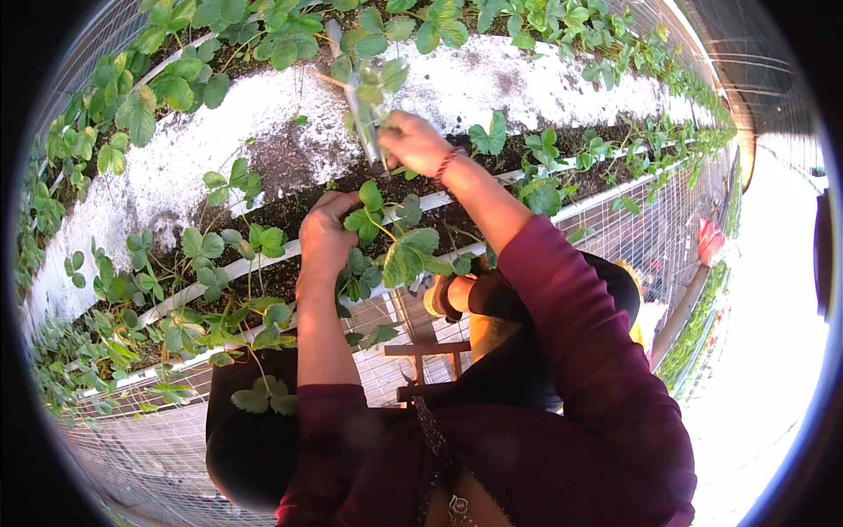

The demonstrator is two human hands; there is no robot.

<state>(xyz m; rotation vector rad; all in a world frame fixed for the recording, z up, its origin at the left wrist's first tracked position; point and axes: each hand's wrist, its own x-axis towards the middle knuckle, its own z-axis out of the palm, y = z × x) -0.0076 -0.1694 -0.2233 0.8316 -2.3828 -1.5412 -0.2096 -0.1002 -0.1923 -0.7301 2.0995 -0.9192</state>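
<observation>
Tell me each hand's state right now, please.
Left hand: at the soil; grip cannot be told.
Right hand: curled; anything held is too blurred to tell.

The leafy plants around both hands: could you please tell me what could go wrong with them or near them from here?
The left hand is down right beside green leaves, so a thin stem might be bent or snapped. The right hand is close by, so the two might bump. Dark soil lies on the white surface; more could perhaps be scattered there.
</observation>
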